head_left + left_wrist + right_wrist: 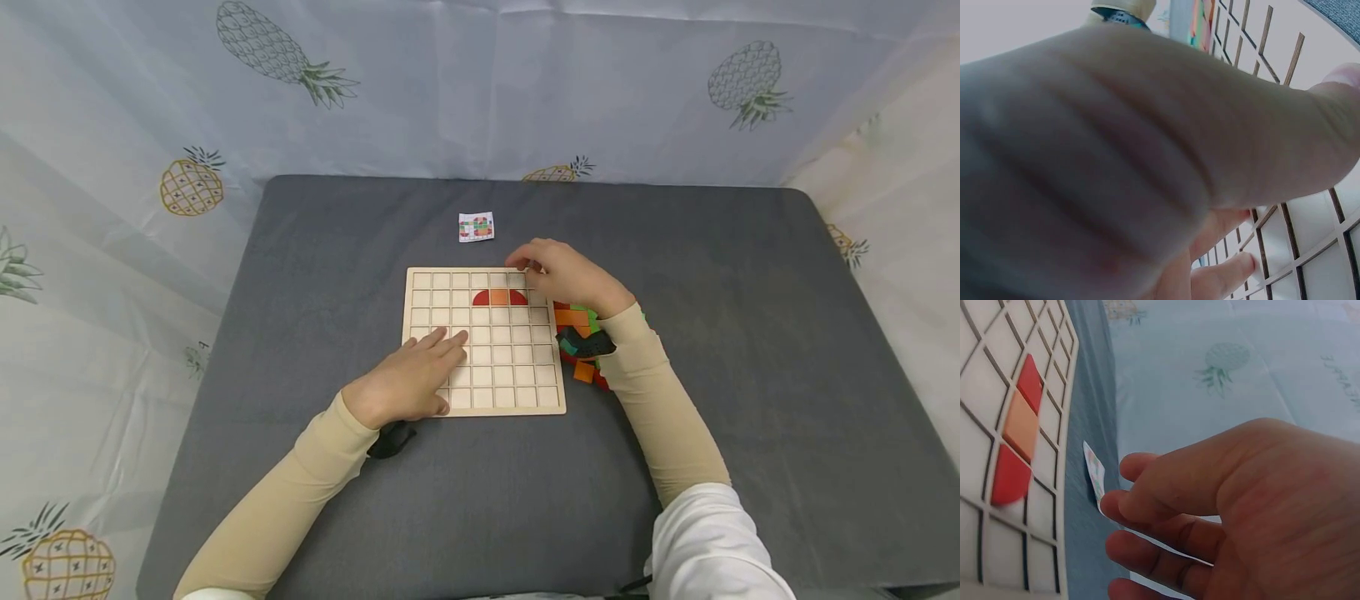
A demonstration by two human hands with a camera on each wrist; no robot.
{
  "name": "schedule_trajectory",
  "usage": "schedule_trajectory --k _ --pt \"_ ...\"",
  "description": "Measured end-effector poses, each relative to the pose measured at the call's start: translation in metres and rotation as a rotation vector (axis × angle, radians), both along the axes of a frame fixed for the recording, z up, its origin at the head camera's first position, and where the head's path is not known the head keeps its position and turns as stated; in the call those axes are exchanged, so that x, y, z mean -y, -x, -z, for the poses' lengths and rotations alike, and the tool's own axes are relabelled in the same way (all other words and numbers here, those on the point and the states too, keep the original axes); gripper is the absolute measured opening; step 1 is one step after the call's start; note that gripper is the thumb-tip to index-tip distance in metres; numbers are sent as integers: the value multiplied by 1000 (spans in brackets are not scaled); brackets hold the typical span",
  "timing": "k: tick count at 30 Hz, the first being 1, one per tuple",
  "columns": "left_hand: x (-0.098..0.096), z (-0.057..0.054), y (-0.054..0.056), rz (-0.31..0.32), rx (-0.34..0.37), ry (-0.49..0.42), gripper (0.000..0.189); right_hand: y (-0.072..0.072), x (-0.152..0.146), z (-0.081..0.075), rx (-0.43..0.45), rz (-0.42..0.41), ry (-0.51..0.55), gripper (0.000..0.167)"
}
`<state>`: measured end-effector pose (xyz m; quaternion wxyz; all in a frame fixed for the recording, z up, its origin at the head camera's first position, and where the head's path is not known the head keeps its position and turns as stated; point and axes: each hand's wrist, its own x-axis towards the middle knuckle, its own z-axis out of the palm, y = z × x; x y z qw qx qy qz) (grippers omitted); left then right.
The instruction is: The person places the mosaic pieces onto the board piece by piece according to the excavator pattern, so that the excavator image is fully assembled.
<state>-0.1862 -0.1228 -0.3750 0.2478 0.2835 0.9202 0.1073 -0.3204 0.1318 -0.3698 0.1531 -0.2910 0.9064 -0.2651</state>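
Note:
A wooden grid board (502, 377) lies on the table. In one of its upper rows sit a red curved tile (481, 298), an orange square tile (499, 297) and a second red curved tile (517, 298). My left hand (411, 377) rests on the board's lower left part, fingers spread; its thumb (1335, 119) is large in the left wrist view. My right hand (572, 275) hovers at the board's top right corner, fingers loosely bent. No tile shows between the thumb and fingertips (1124, 547) in the right wrist view.
Loose orange, red and green tiles (572, 318) lie right of the board, partly hidden by the right wrist and its black strap (588, 343). A small printed card (476, 227) with a coloured pattern lies beyond the board. A pineapple-print curtain (480, 92) hangs behind the grey table (750, 333).

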Motion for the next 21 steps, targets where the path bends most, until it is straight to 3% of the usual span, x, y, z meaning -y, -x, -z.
schedule_trajectory --k 9,14,21 --pt "-1 1 0 -13 17 -8 74 -2 -31 -7 47 109 18 35" --pt "-1 2 0 -21 34 -11 74 1 -42 -7 62 146 -10 34" --pt "0 3 0 -11 6 -11 72 6 -53 -4 112 175 -73 34"
